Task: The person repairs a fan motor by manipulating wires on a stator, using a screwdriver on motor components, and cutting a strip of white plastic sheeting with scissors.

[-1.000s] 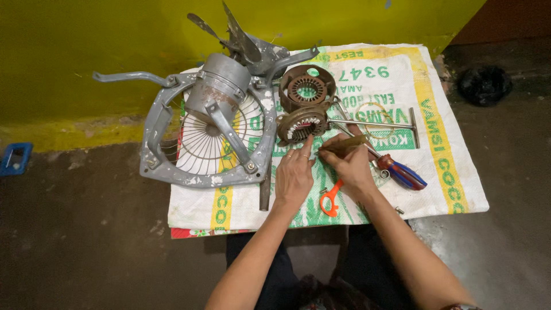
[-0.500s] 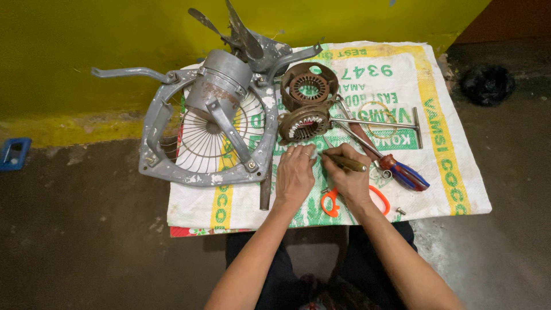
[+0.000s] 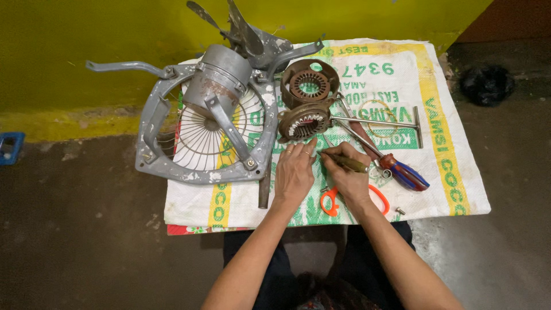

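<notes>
2 hands busy: my left hand [image 3: 294, 172] lies open on the sack [image 3: 447, 166], my right hand [image 3: 347, 172] grips a dark tool [image 3: 344, 162] pointing toward the stator [image 3: 303, 121] at 12 o'clock, needing steady aim.

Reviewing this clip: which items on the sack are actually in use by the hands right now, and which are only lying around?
In use:
left hand, flat on the sack
right hand, gripping a slim tool
round toothed motor part, just beyond the fingertips

Lying about:
grey fan frame
second motor ring
T-handle wrench
red-and-blue screwdriver
orange scissors
</notes>
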